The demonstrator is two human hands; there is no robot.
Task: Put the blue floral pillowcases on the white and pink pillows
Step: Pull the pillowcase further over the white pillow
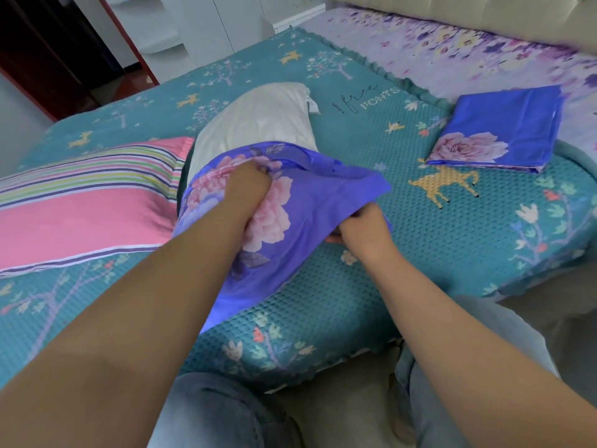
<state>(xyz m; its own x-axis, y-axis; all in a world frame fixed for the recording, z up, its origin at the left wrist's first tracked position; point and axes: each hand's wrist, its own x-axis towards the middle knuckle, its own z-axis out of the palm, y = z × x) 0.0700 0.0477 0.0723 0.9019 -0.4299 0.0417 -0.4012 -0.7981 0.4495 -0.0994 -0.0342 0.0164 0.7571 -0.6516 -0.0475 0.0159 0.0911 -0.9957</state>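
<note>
Left hand (247, 185): bunches the pillowcase (290, 215), frame centre.
Right hand (366, 227): apparently pinches its right edge.
White pillow (258, 118): near end inside pillowcase.

You have a teal bedspread (403, 221) under everything, printed with deer, trees and the word "FONTS" near its far edge. Past that edge lies a purple floral sheet (468, 56), bordered by a beige padded headboard (484, 14). A dark red door frame (129, 40) stands off the far left corner.
</note>
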